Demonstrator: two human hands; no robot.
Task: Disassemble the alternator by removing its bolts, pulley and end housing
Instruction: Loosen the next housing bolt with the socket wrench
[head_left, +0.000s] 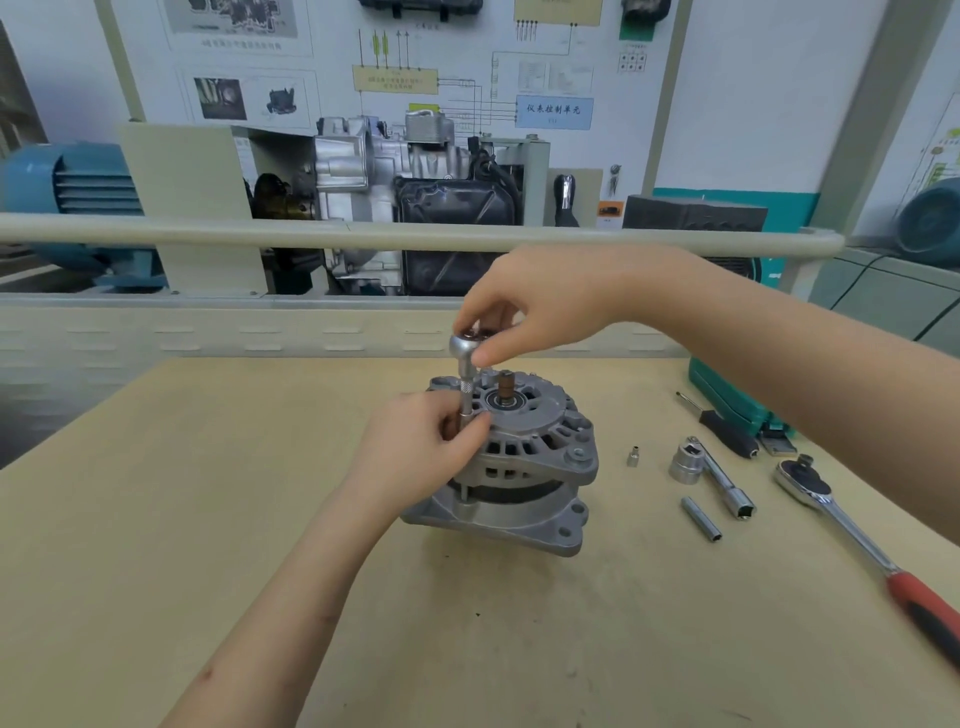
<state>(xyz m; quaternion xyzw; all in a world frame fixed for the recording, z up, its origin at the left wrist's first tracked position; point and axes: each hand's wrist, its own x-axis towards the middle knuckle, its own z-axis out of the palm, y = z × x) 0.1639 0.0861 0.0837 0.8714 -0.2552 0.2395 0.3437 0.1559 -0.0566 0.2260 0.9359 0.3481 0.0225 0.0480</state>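
Observation:
A grey alternator (524, 457) stands upright in the middle of the wooden table (208, 519), its brown shaft end (505, 387) pointing up. A slim chrome driver with a socket extension (466, 384) stands vertically on the housing's left rim. My right hand (540, 301) grips the tool's round head from above with fingers and thumb. My left hand (426, 447) pinches the lower part of the extension against the housing. The bolt under the tool is hidden by my fingers.
To the right of the alternator lie a tiny socket (632, 456), a large socket on a bar (714, 475), a loose extension (701, 518), a red-handled ratchet (857, 545) and a black screwdriver (722, 428). A teal case (737, 405) sits at the far right, with a rail (363, 234) behind the table.

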